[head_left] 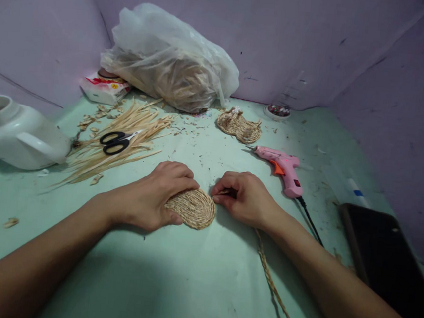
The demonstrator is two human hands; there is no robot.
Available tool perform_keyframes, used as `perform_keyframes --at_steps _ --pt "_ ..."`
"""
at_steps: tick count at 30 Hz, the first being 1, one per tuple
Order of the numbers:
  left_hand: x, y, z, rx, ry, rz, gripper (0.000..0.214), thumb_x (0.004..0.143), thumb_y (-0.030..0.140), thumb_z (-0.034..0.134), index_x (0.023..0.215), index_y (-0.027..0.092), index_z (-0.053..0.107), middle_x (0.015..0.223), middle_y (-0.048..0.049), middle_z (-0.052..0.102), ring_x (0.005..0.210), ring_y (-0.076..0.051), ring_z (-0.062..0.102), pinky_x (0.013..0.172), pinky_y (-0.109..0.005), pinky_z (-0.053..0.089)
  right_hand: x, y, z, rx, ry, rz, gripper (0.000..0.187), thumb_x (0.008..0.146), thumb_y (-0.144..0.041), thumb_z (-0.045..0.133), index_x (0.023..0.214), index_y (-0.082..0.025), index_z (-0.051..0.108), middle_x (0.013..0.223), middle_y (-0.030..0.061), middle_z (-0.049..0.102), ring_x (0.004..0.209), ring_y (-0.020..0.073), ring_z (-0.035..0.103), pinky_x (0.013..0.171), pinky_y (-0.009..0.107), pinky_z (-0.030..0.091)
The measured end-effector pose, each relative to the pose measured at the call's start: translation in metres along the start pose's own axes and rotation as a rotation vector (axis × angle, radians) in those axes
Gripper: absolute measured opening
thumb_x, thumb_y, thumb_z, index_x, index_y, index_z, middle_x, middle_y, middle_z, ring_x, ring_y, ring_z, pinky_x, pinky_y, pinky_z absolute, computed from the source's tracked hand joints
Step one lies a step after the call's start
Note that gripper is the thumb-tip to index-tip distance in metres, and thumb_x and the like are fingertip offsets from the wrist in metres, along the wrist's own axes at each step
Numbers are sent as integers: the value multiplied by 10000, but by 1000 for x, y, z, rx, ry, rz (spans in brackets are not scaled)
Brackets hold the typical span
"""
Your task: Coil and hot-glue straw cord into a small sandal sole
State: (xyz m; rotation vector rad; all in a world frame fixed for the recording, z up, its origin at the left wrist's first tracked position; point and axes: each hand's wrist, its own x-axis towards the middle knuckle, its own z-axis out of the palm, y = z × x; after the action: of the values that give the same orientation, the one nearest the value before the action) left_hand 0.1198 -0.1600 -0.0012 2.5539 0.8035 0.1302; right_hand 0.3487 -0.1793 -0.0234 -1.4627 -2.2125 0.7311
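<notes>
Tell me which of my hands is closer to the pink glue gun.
Right. The right hand, pinching the braided cord at the edge of the coiled mat, lies near the glue gun; the left hand holds the mat's far side, farther off.

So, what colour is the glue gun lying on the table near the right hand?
Pink glue gun, with an orange trigger; it shows clearly in the head view.

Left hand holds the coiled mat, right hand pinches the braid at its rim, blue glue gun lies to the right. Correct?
No: the glue gun is pink, not blue, per the head view. Left hand does hold the coiled mat; right hand does pinch the braid at its rim.
</notes>
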Motion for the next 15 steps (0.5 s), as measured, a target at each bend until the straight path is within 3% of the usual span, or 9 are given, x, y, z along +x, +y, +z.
perform_keyframes --at_steps 6,10,13,15 --pt "3 1 -4 19 -8 19 498 709 305 667 1177 182 547 1153 -93 525 1140 -279 435 1021 -443 323 -2 0 0 -10 -3 -39 154 721 -75 640 779 -191 723 749 7 692 667 129 593 636 255 414" --pt "6 6 -9 108 -8 94 466 684 88 546 1120 248 589 1179 -66 556 1193 -280 418 1038 -477 274 -10 -3 -4 -19 -34 -58 109 729 -98 650 747 -187 710 721 4 686 637 123 588 630 251 406" --pt "5 9 -10 192 60 107 561 592 -7 476 1074 247 607 1244 -63 547 1249 -301 386 1032 -526 252 -15 -6 -3 -26 -32 -52 104 730 -102 638 738 -186 699 715 4 690 620 124 586 625 254 409" --pt "4 12 -8 202 158 25 514 628 16 482 1086 217 602 1235 -86 552 1198 -302 440 984 -516 319 -17 -8 0 -26 -17 -28 112 728 -105 632 748 -192 698 729 6 702 627 131 597 628 260 415"
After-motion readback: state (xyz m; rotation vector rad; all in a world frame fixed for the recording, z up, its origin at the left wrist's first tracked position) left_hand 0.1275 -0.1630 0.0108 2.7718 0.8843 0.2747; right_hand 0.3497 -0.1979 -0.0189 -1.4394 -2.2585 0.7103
